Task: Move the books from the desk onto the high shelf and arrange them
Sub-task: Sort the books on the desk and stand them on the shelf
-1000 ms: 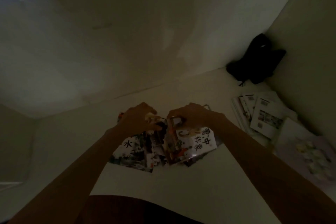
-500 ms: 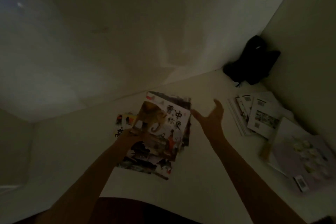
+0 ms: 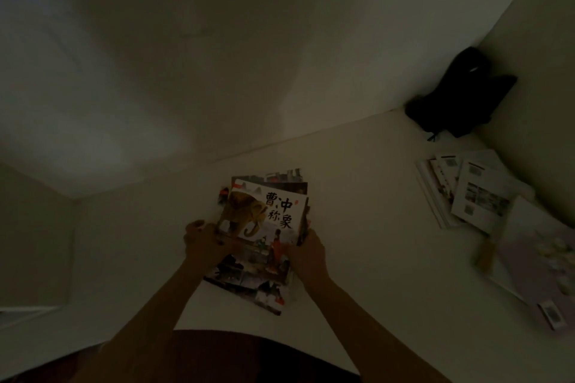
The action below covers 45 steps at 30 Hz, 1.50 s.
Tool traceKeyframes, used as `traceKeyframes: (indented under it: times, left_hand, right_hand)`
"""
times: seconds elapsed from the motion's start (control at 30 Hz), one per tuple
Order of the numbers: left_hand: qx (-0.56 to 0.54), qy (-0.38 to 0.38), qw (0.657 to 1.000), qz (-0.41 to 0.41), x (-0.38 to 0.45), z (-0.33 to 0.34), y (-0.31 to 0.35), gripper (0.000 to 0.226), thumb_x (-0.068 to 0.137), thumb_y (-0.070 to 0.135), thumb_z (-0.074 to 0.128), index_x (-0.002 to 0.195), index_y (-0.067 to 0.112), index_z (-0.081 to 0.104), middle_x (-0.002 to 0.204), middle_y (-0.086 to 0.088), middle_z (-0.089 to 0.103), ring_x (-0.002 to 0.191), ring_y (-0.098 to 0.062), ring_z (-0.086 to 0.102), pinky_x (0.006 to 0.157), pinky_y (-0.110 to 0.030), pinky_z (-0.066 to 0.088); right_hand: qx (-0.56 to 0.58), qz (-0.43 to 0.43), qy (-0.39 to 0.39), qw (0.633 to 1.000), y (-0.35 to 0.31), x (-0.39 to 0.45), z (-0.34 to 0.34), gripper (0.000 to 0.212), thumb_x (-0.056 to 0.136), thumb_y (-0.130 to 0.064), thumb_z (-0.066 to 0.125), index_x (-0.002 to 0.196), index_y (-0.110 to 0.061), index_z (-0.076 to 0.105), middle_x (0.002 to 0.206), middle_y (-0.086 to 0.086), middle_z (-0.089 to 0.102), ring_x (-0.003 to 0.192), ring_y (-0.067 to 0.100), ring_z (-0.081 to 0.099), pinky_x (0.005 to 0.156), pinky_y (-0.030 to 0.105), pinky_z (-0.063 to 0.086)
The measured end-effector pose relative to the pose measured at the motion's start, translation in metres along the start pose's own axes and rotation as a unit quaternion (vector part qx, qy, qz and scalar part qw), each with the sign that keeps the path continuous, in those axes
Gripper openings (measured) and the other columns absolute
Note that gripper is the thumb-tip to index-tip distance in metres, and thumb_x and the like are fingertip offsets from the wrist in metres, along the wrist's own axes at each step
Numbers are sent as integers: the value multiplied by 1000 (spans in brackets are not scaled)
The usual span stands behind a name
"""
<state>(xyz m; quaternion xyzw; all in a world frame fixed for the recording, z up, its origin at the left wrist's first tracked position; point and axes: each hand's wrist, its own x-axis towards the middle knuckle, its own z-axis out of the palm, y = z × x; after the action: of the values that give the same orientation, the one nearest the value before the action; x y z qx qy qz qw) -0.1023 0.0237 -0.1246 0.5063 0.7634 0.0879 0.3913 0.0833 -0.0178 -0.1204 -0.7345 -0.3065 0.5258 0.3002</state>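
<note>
1. The left hand (image 3: 203,242) and right hand (image 3: 306,250) clasp the stack of books (image 3: 261,236) by its near side edges.
2. The stack lies at frame centre on the white shelf (image 3: 357,196), long axis running toward the upper right.
3. Dim light blurs the lower covers; more books (image 3: 466,193) lie at right.

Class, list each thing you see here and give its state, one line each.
Elephant book: lying face up, topping an uneven pile.
Left hand: holding the pile's left edge.
Right hand: holding its right edge.
Booklets: fanned out flat.
Black bag: slumped in the corner.
</note>
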Motion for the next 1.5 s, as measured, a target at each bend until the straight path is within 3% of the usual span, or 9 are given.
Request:
traceKeyframes:
  times: [0.17, 0.3, 0.37, 0.53, 0.67, 0.83, 1.03, 1.33, 1.5]
  left_hand:
    - [-73, -22, 997, -21, 7, -1, 7, 125, 35, 45, 82, 139, -1, 30, 137, -30, 34, 125, -44, 37, 99, -47, 38]
    - [-142, -47, 986, -71, 19, -10, 23, 72, 50, 55, 80, 91, -1, 59, 93, -20, 57, 85, -28, 56, 83, -41, 47]
    - [-169, -65, 980, -81, 27, -13, 23, 47, 72, 38, 78, 93, -1, 62, 96, -20, 58, 89, -29, 57, 87, -39, 46]
    - [-208, -122, 963, -116, 36, -18, 19, 58, 81, 18, 71, 127, -8, 48, 136, -20, 47, 123, -37, 46, 97, -38, 38]
    - [-214, -151, 962, -81, 31, -24, 17, 56, 78, 10, 74, 126, -6, 49, 125, -16, 55, 113, -36, 54, 90, -38, 45]
    - [-293, -169, 940, 43, 16, -31, 11, 35, 80, 6, 70, 113, 11, 58, 117, -11, 62, 110, -30, 58, 93, -41, 47]
    - [-358, -149, 904, 179, 4, -37, 25, 48, 83, -5, 62, 124, 18, 51, 109, 14, 67, 102, -1, 63, 82, -22, 53]
    - [-366, -117, 896, 223, 7, -40, 38, 66, 62, 15, 83, 118, -9, 56, 111, -17, 67, 105, -27, 64, 86, -36, 55]
    - [-357, -106, 903, 213, -3, -30, 18, 50, 67, 3, 78, 113, 10, 61, 96, 10, 73, 92, -9, 68, 73, -24, 55]
  right_hand:
    - [-262, -46, 106, 958, 5, -4, 7, 67, 87, -45, 58, 137, -8, 33, 132, 14, 32, 122, 30, 33, 97, 36, 36]
    - [-41, 2, 92, 995, -10, 16, 20, 74, 72, -30, 77, 133, -9, 40, 132, 14, 41, 127, 34, 38, 106, 50, 35]
    - [0, 35, 96, 995, -15, 25, 29, 84, 70, -24, 78, 139, -8, 34, 132, 15, 41, 123, 35, 42, 103, 51, 38]
    - [43, 61, 70, 995, -21, 28, 36, 78, 69, -19, 75, 135, -7, 36, 121, 9, 50, 113, 33, 51, 95, 49, 47]
    - [67, 49, 61, 995, -14, 25, 33, 59, 71, -12, 73, 123, -8, 44, 122, 12, 55, 108, 30, 57, 90, 47, 52]
    - [65, 53, 55, 995, -24, 19, 3, 93, 74, -25, 79, 144, -6, 21, 145, 16, 29, 129, 31, 39, 104, 47, 40]
    - [124, -103, -77, 984, -61, 13, -38, 40, 78, 0, 70, 107, -15, 47, 124, 13, 59, 93, 13, 64, 81, 33, 56]
    - [20, -304, 17, 952, -53, 6, -40, 52, 82, 7, 63, 118, -24, 39, 106, -14, 56, 104, 6, 59, 80, 24, 54]
    - [20, -302, -4, 953, -32, -6, -22, 58, 78, 22, 58, 120, -3, 27, 105, -9, 43, 91, -25, 50, 73, -1, 41]
